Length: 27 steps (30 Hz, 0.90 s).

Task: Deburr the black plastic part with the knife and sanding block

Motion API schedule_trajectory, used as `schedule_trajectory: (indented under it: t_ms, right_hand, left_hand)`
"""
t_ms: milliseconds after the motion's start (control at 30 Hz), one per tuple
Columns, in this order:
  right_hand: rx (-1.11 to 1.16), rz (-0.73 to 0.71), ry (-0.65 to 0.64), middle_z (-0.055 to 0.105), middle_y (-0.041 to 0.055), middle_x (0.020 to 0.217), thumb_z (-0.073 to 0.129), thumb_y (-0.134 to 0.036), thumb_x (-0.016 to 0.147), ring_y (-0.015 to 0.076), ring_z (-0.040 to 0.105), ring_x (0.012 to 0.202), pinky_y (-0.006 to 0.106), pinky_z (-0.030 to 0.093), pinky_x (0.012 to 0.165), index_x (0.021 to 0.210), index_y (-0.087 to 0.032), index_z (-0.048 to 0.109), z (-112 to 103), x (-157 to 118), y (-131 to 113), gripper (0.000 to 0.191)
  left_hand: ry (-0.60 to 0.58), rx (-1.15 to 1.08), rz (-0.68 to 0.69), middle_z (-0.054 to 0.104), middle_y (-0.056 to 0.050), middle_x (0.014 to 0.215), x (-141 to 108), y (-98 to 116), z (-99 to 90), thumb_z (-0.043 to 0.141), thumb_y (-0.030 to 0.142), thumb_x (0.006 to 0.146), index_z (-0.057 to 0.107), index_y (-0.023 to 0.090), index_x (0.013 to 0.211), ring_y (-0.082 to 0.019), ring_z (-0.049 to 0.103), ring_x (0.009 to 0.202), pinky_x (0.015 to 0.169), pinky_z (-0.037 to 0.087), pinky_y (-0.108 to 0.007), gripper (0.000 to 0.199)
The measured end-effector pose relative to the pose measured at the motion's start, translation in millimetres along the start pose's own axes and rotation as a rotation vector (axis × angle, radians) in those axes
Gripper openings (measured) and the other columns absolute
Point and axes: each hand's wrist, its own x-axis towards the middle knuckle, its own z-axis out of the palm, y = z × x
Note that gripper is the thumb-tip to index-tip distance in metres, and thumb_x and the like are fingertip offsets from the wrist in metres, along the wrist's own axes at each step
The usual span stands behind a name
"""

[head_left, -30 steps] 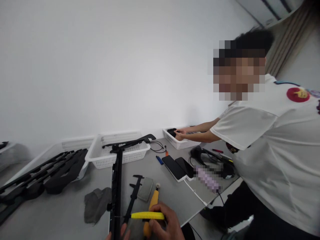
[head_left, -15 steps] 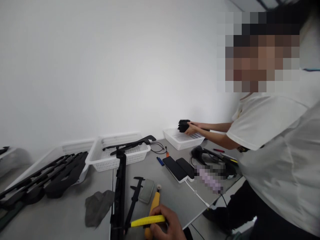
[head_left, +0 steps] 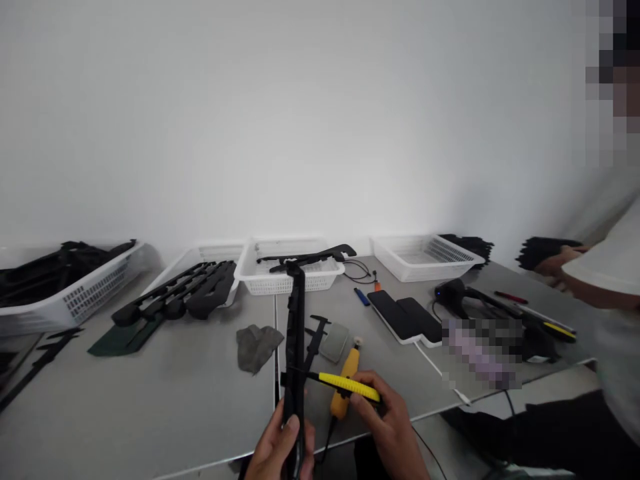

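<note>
While the left hand (head_left: 283, 437) grips 1 long black strip (head_left: 295, 327) — notched — the right (head_left: 387, 417) pinches a yellow-handled cutter (head_left: 350, 385).

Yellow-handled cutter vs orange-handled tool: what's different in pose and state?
The yellow-handled cutter is held in the right hand; the orange-handled tool lies on the table.
The cutter points left, its thin tip toward the long black part; the orange-handled tool points away, toward the wall.
The cutter shows no cord; the orange-handled tool has a dark one at its near end.
Both have bright handles.
</note>
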Motion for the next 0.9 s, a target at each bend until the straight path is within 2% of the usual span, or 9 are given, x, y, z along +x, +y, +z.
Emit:
schedule_trajectory:
  t_ms: [133, 267, 367, 467, 533, 700, 800, 900]
  right_hand:
    - [-0.037, -0.011, 0.047, 0.072, 0.0046, 0.085, 0.069, -0.052, 0.085, 0.0231, 0.066, 0.078, 0.027, 0.053, 0.07, 0.091, -0.019, 0.073, -5.6, -5.6, -1.6, 0.034]
    - [-0.081, -0.058, 0.046, 0.071, 0.0035, 0.079, 0.069, -0.05, 0.086, 0.0214, 0.066, 0.07, 0.026, 0.054, 0.064, 0.089, -0.02, 0.073, -13.4, -11.9, -1.3, 0.03]
    - [-0.075, -0.091, 0.05, 0.072, 0.0039, 0.079, 0.069, -0.049, 0.086, 0.021, 0.067, 0.066, 0.025, 0.054, 0.059, 0.088, -0.02, 0.075, -15.4, -17.2, 3.8, 0.029]
    - [-0.076, -0.088, 0.06, 0.074, 0.0045, 0.081, 0.069, -0.048, 0.086, 0.0223, 0.07, 0.071, 0.025, 0.056, 0.062, 0.089, -0.021, 0.075, -14.0, -21.3, 7.3, 0.028]
    - [-0.089, -0.088, 0.066, 0.074, 0.0045, 0.081, 0.069, -0.047, 0.087, 0.0221, 0.07, 0.071, 0.025, 0.056, 0.062, 0.089, -0.021, 0.076, -13.7, -22.5, 7.0, 0.027]
    - [-0.106, -0.157, 0.03, 0.073, 0.0037, 0.08, 0.069, -0.045, 0.087, 0.0206, 0.069, 0.066, 0.024, 0.055, 0.059, 0.09, -0.022, 0.075, -19.0, -20.8, 5.1, 0.024]
    - [-0.129, -0.18, 0.084, 0.073, 0.0034, 0.08, 0.071, -0.043, 0.086, 0.0202, 0.068, 0.065, 0.024, 0.055, 0.06, 0.088, -0.022, 0.076, -22.2, -19.6, 5.5, 0.022]
    - [-0.129, -0.14, 0.039, 0.073, 0.0042, 0.08, 0.071, -0.045, 0.085, 0.0213, 0.069, 0.067, 0.025, 0.055, 0.06, 0.089, -0.021, 0.076, -22.4, -20.2, 5.7, 0.025]
  left_hand:
    - [-0.043, 0.002, 0.05, 0.07, -0.003, 0.094, -3.4, 3.2, -0.5, 0.087, 0.059, 0.073, 0.073, 0.023, 0.118, -0.011, 0.057, 0.058, 0.047, 0.044, -0.023, 0.058]
    - [-0.11, 0.012, 0.088, 0.067, -0.003, 0.081, -1.3, 8.5, -1.1, 0.085, 0.056, 0.078, 0.078, 0.02, 0.107, -0.013, 0.058, 0.063, 0.059, 0.047, -0.025, 0.046]
    - [-0.09, 0.028, 0.109, 0.069, -0.005, 0.087, -1.8, 10.0, -0.7, 0.085, 0.053, 0.079, 0.08, 0.02, 0.101, -0.015, 0.059, 0.069, 0.062, 0.047, -0.026, 0.04]
    - [-0.069, 0.056, 0.142, 0.069, -0.006, 0.081, -4.3, 7.2, -1.6, 0.084, 0.049, 0.081, 0.081, 0.018, 0.101, -0.017, 0.059, 0.069, 0.064, 0.047, -0.028, 0.037]
    - [-0.044, 0.053, 0.156, 0.071, -0.007, 0.083, -5.5, 3.6, -3.4, 0.085, 0.046, 0.081, 0.081, 0.018, 0.108, -0.017, 0.059, 0.069, 0.064, 0.048, -0.029, 0.04]
    - [-0.033, -0.017, 0.158, 0.076, -0.01, 0.097, -4.1, -4.5, -8.0, 0.09, 0.046, 0.075, 0.073, 0.023, 0.13, -0.019, 0.064, 0.073, 0.062, 0.049, -0.03, 0.063]
    - [-0.037, -0.029, 0.168, 0.077, -0.011, 0.098, -3.7, -5.3, -7.9, 0.09, 0.047, 0.075, 0.073, 0.023, 0.13, -0.02, 0.065, 0.073, 0.062, 0.05, -0.031, 0.062]
    - [-0.03, -0.041, 0.158, 0.077, -0.009, 0.094, -6.4, -4.1, -6.9, 0.092, 0.044, 0.074, 0.076, 0.024, 0.124, -0.019, 0.065, 0.071, 0.062, 0.049, -0.03, 0.057]
